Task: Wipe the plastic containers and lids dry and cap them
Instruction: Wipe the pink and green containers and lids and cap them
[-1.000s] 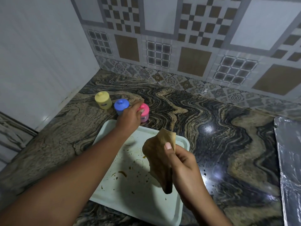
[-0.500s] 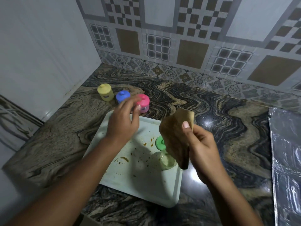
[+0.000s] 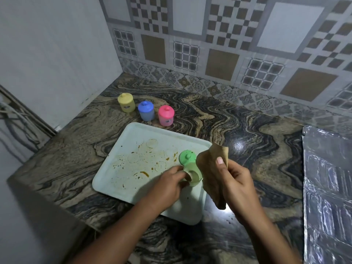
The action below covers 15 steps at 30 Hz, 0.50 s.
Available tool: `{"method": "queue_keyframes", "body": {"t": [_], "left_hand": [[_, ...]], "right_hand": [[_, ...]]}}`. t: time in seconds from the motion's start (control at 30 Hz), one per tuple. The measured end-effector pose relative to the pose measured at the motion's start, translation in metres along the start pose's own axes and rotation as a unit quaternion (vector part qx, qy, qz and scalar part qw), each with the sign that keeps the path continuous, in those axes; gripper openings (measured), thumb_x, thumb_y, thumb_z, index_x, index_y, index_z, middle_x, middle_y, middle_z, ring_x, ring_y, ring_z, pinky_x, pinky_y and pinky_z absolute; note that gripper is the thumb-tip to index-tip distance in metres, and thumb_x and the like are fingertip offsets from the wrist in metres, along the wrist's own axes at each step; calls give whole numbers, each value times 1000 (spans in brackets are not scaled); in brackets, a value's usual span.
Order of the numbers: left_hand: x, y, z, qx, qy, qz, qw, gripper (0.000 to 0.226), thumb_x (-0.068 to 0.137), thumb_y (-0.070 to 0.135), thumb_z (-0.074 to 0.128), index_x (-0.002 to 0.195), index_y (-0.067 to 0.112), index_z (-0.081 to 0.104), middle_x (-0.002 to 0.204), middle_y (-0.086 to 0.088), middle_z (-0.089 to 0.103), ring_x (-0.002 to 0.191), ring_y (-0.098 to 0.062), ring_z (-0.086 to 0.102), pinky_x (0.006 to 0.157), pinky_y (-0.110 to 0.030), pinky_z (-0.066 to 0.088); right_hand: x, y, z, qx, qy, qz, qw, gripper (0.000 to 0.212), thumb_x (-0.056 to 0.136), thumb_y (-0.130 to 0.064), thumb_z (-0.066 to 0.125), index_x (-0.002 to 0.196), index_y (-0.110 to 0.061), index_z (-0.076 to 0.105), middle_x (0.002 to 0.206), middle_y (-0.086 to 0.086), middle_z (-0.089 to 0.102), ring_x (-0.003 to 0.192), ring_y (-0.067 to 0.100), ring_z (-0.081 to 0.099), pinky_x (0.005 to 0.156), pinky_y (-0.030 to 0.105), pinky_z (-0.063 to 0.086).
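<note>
Three capped containers stand in a row on the counter behind the tray: yellow [image 3: 126, 102], blue [image 3: 146, 111] and pink [image 3: 166, 115]. My left hand [image 3: 167, 187] grips an open pale green container [image 3: 192, 174], tilted on its side over the stained white tray [image 3: 122, 180]. Its green lid [image 3: 187, 158] lies on the tray just behind it. My right hand [image 3: 234, 181] pinches a brown cloth [image 3: 210, 168] right beside the container.
The marble counter [image 3: 247, 134] runs to a tiled wall at the back and a plain wall at the left. A foil-covered surface [image 3: 327, 187] lies at the right edge. The counter's front edge drops off at the lower left.
My left hand has left the pink container at the back and come down to take hold of the pale green container on the tray. The right hand with the cloth stays close.
</note>
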<state>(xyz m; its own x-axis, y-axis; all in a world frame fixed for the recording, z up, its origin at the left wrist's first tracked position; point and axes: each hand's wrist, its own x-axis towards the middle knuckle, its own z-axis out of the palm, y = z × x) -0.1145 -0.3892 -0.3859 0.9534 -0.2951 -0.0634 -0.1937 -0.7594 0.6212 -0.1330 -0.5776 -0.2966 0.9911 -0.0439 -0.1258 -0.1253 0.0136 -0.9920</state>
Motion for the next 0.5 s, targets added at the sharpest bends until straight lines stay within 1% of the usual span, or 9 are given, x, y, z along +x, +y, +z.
{"method": "queue_keyframes", "body": {"t": [0.07,0.17,0.2,0.3,0.37,0.4,0.43,0.47,0.5], "left_hand": [[2,-1,1,11,11,-4,1000,28,95,19,60,120,28,66,136,13,57,115,-16,60,92,-31,51],[1,0,0,-11,31,-10,999,21,94,15,59,110,26,68,120,11,64,104,-18,64,83,-36,54],[1,2,-4,-31,41,-15,999,18,94,14,58,105,24,68,111,9,66,99,-17,64,81,-38,54],[-1,10,-29,-117,71,-63,989,12,95,19,61,93,29,67,94,12,69,90,-11,65,82,-40,55],[-3,18,-53,-195,61,-103,973,13,95,24,63,89,35,66,95,17,70,89,-15,68,85,-45,57],[-5,22,-64,-231,53,-112,965,14,96,25,63,89,36,67,96,18,70,88,-23,69,83,-51,58],[-7,28,-74,-261,53,-116,957,14,96,25,63,89,36,67,96,18,70,87,-30,69,79,-56,59],[-8,34,-82,-287,62,-115,949,15,96,24,64,88,35,68,95,17,70,86,-30,69,76,-58,59],[-9,41,-89,-311,78,-114,940,15,96,23,64,88,35,69,93,15,70,84,-24,69,74,-57,60]], "right_hand": [[-2,1,1,9,-9,0,1000,53,93,-49,55,93,2,69,69,31,55,67,26,50,60,45,41],[-3,2,2,16,-25,-16,999,68,88,-66,59,89,2,65,69,17,51,66,24,48,60,44,40],[-2,0,1,27,-19,-21,999,68,88,-65,59,87,3,64,70,15,51,65,24,49,60,44,41],[6,-11,-4,59,25,-50,997,59,93,-53,55,83,5,62,71,21,58,65,28,57,61,49,51],[14,-18,-5,58,19,-69,996,65,90,-62,58,90,3,64,76,34,59,64,39,59,60,63,53],[17,-20,-2,44,4,-81,996,71,88,-68,59,92,2,65,75,33,57,61,35,56,55,61,50],[20,-21,2,21,-17,-91,995,74,88,-71,58,92,3,64,70,25,53,58,27,49,50,51,44],[21,-22,6,1,-40,-96,995,71,92,-67,56,90,4,63,67,16,49,57,21,44,48,41,37],[22,-22,11,-8,-59,-95,994,62,97,-56,55,88,4,62,67,12,48,56,19,42,49,35,32]]}}
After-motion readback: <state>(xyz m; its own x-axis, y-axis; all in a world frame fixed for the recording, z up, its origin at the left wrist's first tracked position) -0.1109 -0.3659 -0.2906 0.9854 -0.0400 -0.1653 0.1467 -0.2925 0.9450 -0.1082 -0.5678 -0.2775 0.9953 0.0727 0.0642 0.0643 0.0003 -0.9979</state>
